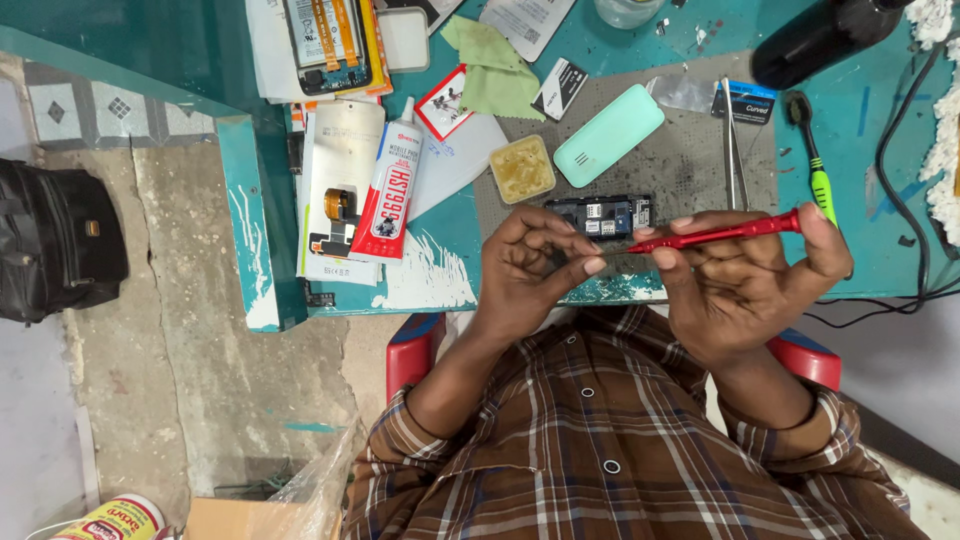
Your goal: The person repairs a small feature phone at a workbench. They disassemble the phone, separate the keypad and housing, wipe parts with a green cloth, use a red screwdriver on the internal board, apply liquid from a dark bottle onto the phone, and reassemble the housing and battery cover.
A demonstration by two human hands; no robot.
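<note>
Cluttered teal workbench [450, 270]; red screwdriver [715, 233] in right hand [745, 280].

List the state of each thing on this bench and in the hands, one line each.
Left hand: fingers pinched together, contents hidden.
Right hand: gripping the red screwdriver.
Small phone: back off, insides showing.
Mint back cover: detached, lying flat.
Glue tube: capped, lying down.
Tweezers: lying unused.

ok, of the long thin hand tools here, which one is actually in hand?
The red slim screwdriver, gripped in the right hand. The metal tweezers and green-handled brush lie loose on the grey mat.
</note>
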